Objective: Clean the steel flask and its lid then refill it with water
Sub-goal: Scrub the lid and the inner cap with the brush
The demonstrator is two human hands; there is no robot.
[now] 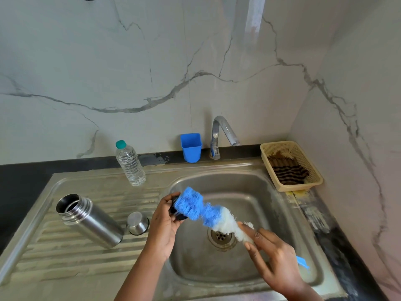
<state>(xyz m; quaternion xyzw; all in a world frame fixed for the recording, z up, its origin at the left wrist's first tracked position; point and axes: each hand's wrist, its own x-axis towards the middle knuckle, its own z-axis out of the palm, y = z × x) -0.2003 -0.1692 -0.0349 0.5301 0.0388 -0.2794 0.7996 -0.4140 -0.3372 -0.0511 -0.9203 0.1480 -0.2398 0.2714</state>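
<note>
Left grip (pixel 167 216) curls round a small dark lid (pixel 176 210); right grip (pixel 269 248) holds the brush (pixel 204 210) by its stem, bristles running toward 10 o'clock and touching the lid. Flask (pixel 89 220) sits open on the drainboard (pixel 65 263) at 9 o'clock, mouth toward 10, nearer my left. All above the sink (pixel 260 213); tabletop (pixel 329 235) at 3, tap (pixel 223 131) at 12.

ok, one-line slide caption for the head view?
Over the sink, left hand holds a black lid while right hand scrubs it with a bottle brush; open steel flask waits.
</note>
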